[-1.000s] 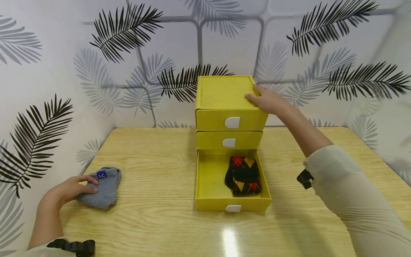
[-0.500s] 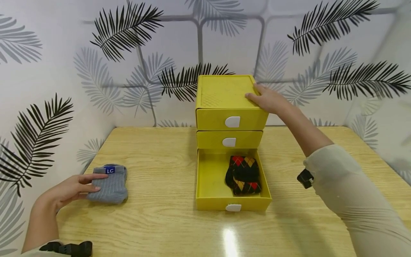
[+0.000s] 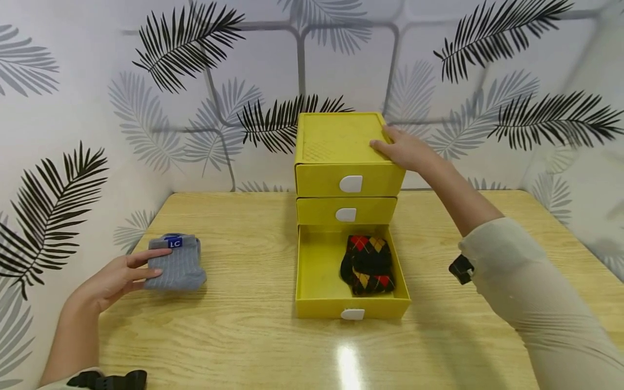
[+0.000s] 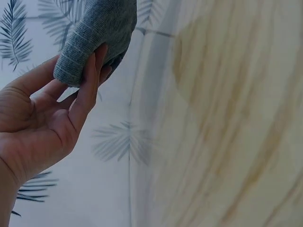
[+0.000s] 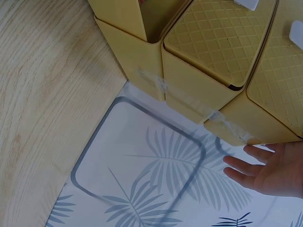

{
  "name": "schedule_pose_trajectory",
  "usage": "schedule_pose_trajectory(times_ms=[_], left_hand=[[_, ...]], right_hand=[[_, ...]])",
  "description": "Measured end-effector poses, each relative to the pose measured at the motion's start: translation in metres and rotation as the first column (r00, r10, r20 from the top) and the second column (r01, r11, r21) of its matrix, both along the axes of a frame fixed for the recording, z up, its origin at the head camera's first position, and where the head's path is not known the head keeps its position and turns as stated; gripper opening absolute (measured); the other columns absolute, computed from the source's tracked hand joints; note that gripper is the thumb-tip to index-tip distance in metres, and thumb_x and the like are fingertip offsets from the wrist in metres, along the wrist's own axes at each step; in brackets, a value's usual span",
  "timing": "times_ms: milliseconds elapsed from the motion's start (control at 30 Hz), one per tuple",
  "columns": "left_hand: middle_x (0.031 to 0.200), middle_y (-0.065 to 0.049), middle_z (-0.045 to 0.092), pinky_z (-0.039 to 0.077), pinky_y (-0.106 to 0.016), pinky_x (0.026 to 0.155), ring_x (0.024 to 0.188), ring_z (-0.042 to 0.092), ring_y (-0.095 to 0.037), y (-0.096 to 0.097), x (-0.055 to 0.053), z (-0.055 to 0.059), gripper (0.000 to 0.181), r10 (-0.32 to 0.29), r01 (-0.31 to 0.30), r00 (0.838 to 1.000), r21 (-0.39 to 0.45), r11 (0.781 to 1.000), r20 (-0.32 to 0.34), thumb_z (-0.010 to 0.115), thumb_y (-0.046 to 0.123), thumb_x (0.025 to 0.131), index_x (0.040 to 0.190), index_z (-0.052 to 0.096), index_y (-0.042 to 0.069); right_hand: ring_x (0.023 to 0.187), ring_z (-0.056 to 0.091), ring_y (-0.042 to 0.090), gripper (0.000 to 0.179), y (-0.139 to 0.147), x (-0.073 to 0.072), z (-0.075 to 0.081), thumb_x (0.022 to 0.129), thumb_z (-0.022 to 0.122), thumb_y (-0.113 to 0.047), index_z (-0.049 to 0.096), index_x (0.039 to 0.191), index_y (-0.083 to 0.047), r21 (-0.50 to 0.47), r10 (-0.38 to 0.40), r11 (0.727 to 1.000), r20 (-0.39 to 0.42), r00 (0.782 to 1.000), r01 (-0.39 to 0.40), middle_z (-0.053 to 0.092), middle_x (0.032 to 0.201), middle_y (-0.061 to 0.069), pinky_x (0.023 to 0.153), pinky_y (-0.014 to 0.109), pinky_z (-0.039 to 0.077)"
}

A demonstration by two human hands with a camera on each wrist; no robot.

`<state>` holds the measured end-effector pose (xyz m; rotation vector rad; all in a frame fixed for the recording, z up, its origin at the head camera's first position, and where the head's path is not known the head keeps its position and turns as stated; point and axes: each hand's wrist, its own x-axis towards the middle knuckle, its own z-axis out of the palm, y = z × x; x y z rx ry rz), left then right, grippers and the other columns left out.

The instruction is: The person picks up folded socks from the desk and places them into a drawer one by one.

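Observation:
Over the left side of the table, my left hand (image 3: 109, 283) pinches a folded pair of grey ribbed socks (image 3: 176, 268) with a blue LC label. The left wrist view shows the thumb and fingers on both sides of the sock fabric (image 4: 102, 35). My right hand (image 3: 408, 151) rests on the upper right edge of a yellow three-drawer box (image 3: 341, 140), thumb on top. In the right wrist view its fingers (image 5: 246, 166) lie fairly straight along the side. The bottom drawer (image 3: 319, 309) is pulled out, with black, red and yellow argyle socks (image 3: 369, 265) in its right half.
The upper drawer (image 3: 322, 180) and middle drawer (image 3: 317, 211) are closed, each with a white tab. Under everything is a wood-grain table (image 3: 244, 336). A wall (image 3: 263, 59) with a leaf pattern stands behind the box and along the left side.
My left hand has lifted the grey socks and carried them right and farther from me. The right hand, box and argyle socks have stayed put.

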<state>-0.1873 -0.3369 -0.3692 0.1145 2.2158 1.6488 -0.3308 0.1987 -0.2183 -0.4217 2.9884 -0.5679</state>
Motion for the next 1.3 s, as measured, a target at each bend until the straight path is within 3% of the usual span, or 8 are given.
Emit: schedule_pose_trajectory(times_ms=[300, 600, 833, 1100, 1233, 1300], left_hand=[[0.150, -0.019, 0.000, 0.025, -0.057, 0.099, 0.131, 0.015, -0.039, 0.036, -0.002, 0.014, 0.052, -0.042, 0.045, 0.997, 0.058, 0.997, -0.061, 0.058, 0.013, 0.091, 0.139, 0.041, 0.008], [0.151, -0.017, 0.002, 0.023, -0.057, 0.100, 0.130, 0.019, -0.036, 0.078, 0.001, 0.026, 0.055, -0.066, 0.074, 0.995, 0.112, 0.991, -0.071, 0.062, 0.012, 0.088, 0.139, 0.041, 0.004], [0.150, -0.017, 0.004, 0.032, -0.047, 0.095, 0.121, 0.030, -0.030, 0.100, 0.004, 0.029, 0.057, -0.103, 0.111, 0.992, 0.112, 0.987, -0.079, 0.062, 0.012, 0.088, 0.139, 0.039, 0.001], [0.150, -0.015, 0.007, 0.026, -0.053, 0.099, 0.125, 0.027, -0.032, 0.127, 0.011, 0.032, 0.056, -0.111, 0.122, 0.991, 0.153, 0.981, -0.077, 0.062, 0.011, 0.088, 0.139, 0.039, 0.000], [0.151, -0.014, 0.008, 0.016, -0.059, 0.102, 0.133, 0.015, -0.033, 0.142, 0.011, 0.033, 0.055, -0.134, 0.145, 0.988, 0.186, 0.972, -0.072, 0.061, 0.010, 0.089, 0.138, 0.040, 0.000], [0.151, -0.013, 0.010, 0.016, -0.059, 0.102, 0.132, 0.019, -0.032, 0.151, 0.010, 0.033, 0.054, -0.144, 0.156, 0.987, 0.191, 0.969, -0.072, 0.061, 0.010, 0.088, 0.138, 0.041, 0.001]], right_hand=[[0.136, 0.004, 0.036, 0.073, -0.001, 0.000, 0.000, 0.097, 0.027, -0.050, 0.004, 0.147, -0.002, -0.004, 0.001, 1.000, 0.002, 1.000, -0.001, 0.005, 0.150, 0.020, 0.107, 0.049, 0.006], [0.135, 0.004, 0.036, 0.073, -0.003, 0.002, 0.002, 0.097, 0.027, -0.049, 0.004, 0.147, -0.002, -0.005, -0.005, 1.000, 0.007, 1.000, 0.005, 0.005, 0.150, 0.021, 0.107, 0.050, 0.006], [0.135, 0.005, 0.037, 0.072, -0.003, 0.003, 0.002, 0.097, 0.027, -0.048, 0.005, 0.147, -0.001, -0.006, -0.002, 1.000, 0.002, 1.000, 0.002, 0.007, 0.149, 0.022, 0.107, 0.050, 0.006], [0.135, 0.004, 0.037, 0.073, -0.003, 0.002, 0.001, 0.097, 0.027, -0.049, 0.004, 0.147, 0.000, -0.004, 0.006, 1.000, -0.003, 1.000, -0.006, 0.006, 0.149, 0.022, 0.107, 0.050, 0.006], [0.135, 0.004, 0.036, 0.073, -0.002, 0.002, 0.000, 0.097, 0.027, -0.049, 0.004, 0.147, -0.001, -0.006, 0.008, 1.000, 0.000, 1.000, -0.008, 0.005, 0.150, 0.021, 0.107, 0.050, 0.006], [0.135, 0.004, 0.037, 0.073, -0.001, 0.002, 0.000, 0.097, 0.026, -0.050, 0.004, 0.147, -0.001, -0.011, 0.010, 1.000, 0.000, 1.000, -0.010, 0.005, 0.150, 0.021, 0.107, 0.050, 0.006]])
